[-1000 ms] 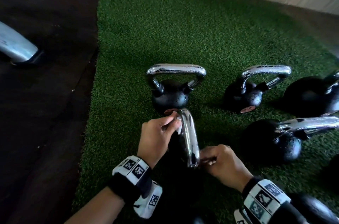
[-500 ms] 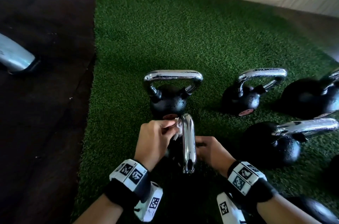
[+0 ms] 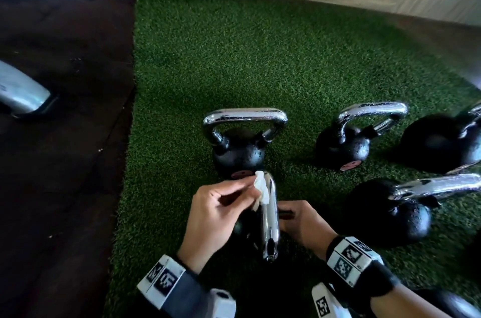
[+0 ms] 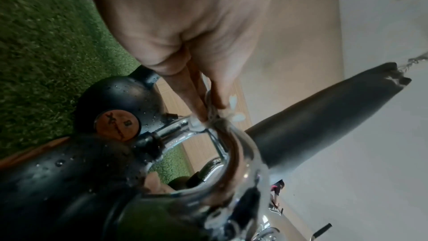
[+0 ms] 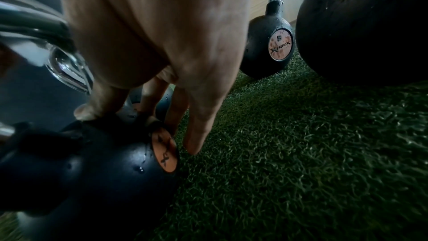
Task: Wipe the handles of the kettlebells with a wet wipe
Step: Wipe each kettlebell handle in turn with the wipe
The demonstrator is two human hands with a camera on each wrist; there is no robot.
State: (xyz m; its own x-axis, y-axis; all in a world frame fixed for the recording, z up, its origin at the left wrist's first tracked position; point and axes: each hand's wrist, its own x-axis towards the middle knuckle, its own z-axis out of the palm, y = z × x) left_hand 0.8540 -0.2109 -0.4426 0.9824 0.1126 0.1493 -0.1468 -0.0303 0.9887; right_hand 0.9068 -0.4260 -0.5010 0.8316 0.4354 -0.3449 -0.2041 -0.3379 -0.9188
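since before, right hand slid forward, fingers braced straight on the kettlebell; left hand pinches wet wipe against its handle.

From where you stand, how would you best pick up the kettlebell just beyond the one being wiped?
Probably by the straight top bar of its chrome handle, coming down from above. That kettlebell stands upright on the green turf, its handle loop facing you with the bar level and free. The left hand holding the wet wipe is just in front, so reach over it.
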